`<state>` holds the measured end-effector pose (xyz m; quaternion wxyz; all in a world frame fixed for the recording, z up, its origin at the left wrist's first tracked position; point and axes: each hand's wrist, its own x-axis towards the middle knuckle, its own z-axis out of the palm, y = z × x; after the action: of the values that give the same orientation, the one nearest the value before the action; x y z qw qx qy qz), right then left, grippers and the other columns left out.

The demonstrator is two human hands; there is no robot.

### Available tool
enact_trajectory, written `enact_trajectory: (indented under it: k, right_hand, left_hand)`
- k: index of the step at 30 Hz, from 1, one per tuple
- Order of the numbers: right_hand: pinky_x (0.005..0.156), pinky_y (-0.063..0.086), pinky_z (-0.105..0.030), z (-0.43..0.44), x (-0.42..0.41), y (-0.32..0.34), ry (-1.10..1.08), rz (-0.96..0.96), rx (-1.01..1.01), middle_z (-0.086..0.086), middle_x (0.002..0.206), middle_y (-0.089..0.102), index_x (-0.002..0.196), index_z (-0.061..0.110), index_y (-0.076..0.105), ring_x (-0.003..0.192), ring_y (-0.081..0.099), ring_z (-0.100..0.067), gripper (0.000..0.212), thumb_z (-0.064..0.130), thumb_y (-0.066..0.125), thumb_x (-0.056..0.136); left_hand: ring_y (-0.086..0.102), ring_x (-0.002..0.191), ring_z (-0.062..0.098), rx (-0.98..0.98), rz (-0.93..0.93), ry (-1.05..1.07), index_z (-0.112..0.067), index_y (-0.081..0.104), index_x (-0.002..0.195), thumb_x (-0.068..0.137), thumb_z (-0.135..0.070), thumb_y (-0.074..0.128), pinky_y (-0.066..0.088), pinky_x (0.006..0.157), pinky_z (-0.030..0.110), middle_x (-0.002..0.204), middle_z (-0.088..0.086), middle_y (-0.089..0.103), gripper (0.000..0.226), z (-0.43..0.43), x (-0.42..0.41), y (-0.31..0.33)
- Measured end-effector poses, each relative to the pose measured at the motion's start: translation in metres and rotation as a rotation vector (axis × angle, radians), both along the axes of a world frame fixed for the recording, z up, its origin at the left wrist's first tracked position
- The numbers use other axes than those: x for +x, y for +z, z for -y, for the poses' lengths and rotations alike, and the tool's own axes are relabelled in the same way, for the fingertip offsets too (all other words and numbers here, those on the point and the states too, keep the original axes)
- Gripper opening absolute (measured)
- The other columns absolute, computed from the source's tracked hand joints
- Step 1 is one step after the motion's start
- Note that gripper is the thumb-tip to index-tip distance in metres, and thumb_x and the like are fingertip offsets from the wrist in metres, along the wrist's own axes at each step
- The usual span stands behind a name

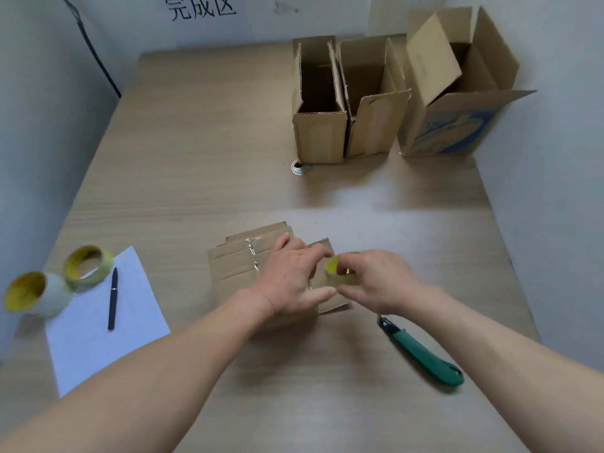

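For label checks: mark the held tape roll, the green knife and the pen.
held tape roll (332, 265): head view, yellow core rim.
green knife (425, 354): head view, handle middle.
pen (112, 299): head view, barrel middle.

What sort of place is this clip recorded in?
Probably a carton-packing workstation in a plain office corner. On the wooden desk stand three open cardboard boxes, spare tape rolls and a green utility knife lie nearby, and the right hand holds a tape roll at a small carton.

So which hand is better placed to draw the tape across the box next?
Likely the right. The right hand grips the tape roll at the right edge of the box, while the left hand lies flat on top, seemingly steadying it.
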<state>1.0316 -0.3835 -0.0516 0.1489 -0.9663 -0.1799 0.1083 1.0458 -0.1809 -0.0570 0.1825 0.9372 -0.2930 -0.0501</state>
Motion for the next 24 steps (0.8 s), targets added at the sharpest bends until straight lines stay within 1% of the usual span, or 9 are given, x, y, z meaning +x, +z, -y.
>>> enact_trajectory:
  k: [4,7,9,10,12,15,18,20,24]
  right_hand:
    - [0.062,0.032,-0.028,-0.004,0.007,-0.005,0.055,0.194,0.084,0.006,0.089,0.066,0.09,0.029,0.064,0.089,0.06,-0.024,0.021,0.048,0.066,0.083]
    - [0.059,0.03,-0.026,0.001,0.003,-0.009,0.026,0.256,0.087,0.006,0.085,0.059,0.078,0.026,0.061,0.087,0.055,-0.023,0.025,0.047,0.074,0.077]
    - [0.065,0.04,-0.026,0.009,-0.01,-0.01,-0.058,0.324,0.2,0.001,0.103,0.062,0.088,0.022,0.064,0.098,0.054,-0.024,0.03,0.042,0.079,0.073]
    - [0.076,0.045,-0.027,0.015,-0.02,-0.01,-0.124,0.351,0.28,-0.003,0.115,0.06,0.099,0.018,0.065,0.105,0.052,-0.024,0.037,0.039,0.08,0.071]
    - [0.091,0.043,-0.03,0.031,-0.053,-0.019,-0.324,0.378,0.373,-0.007,0.123,0.054,0.113,0.013,0.062,0.11,0.049,-0.023,0.051,0.032,0.08,0.069]
    - [0.085,0.047,-0.037,0.056,-0.114,-0.053,-0.568,0.127,0.174,-0.002,0.116,0.055,0.119,0.017,0.059,0.105,0.055,-0.028,0.055,0.031,0.079,0.069]
    - [0.074,0.05,-0.039,0.06,-0.154,-0.083,-0.542,-0.115,-0.057,0.0,0.101,0.058,0.118,0.023,0.062,0.091,0.059,-0.03,0.048,0.037,0.063,0.072]
    - [0.066,0.049,-0.038,0.054,-0.162,-0.091,-0.548,-0.099,-0.022,0.0,0.092,0.056,0.113,0.022,0.064,0.082,0.059,-0.03,0.043,0.034,0.047,0.075]
    - [0.072,0.045,-0.033,0.033,-0.164,-0.069,-0.703,-0.062,0.316,0.012,0.1,0.058,0.121,0.027,0.06,0.095,0.059,-0.017,0.045,0.035,0.035,0.084]
  left_hand:
    - [0.036,0.092,0.007,0.098,-0.204,0.095,-0.046,0.064,0.117,0.075,-0.05,0.061,0.006,0.119,0.04,0.071,-0.017,0.057,0.042,0.018,0.015,0.01]
    - [0.049,0.093,0.005,0.073,-0.278,0.178,-0.043,0.072,0.104,0.077,-0.032,0.073,0.0,0.117,0.035,0.061,-0.024,0.052,0.028,0.027,0.019,0.017]
    - [0.054,0.087,0.002,0.042,-0.305,0.232,-0.038,0.075,0.092,0.076,-0.026,0.076,0.0,0.117,0.034,0.062,-0.022,0.056,0.02,0.03,0.018,0.018]
    - [0.057,0.085,0.001,0.023,-0.326,0.25,-0.037,0.075,0.087,0.074,-0.024,0.077,0.0,0.117,0.034,0.063,-0.021,0.059,0.018,0.03,0.018,0.018]
    - [0.059,0.081,0.001,-0.021,-0.368,0.266,-0.037,0.072,0.077,0.073,-0.022,0.079,0.0,0.117,0.034,0.061,-0.019,0.06,0.017,0.028,0.018,0.016]
    - [0.058,0.075,-0.007,-0.072,-0.409,0.265,-0.04,0.064,0.064,0.073,-0.023,0.081,-0.001,0.117,0.035,0.057,-0.021,0.061,0.025,0.026,0.018,0.015]
    - [0.054,0.068,-0.013,-0.103,-0.411,0.266,-0.042,0.063,0.063,0.073,-0.024,0.081,0.003,0.119,0.039,0.05,-0.03,0.057,0.028,0.029,0.017,0.013]
    - [0.052,0.067,-0.014,-0.124,-0.405,0.272,-0.043,0.062,0.062,0.072,-0.025,0.082,0.007,0.118,0.043,0.051,-0.03,0.056,0.029,0.029,0.016,0.012]
    - [0.053,0.072,-0.01,-0.171,-0.411,0.288,-0.042,0.063,0.062,0.074,-0.027,0.083,0.01,0.117,0.046,0.059,-0.024,0.06,0.028,0.029,0.014,0.014]
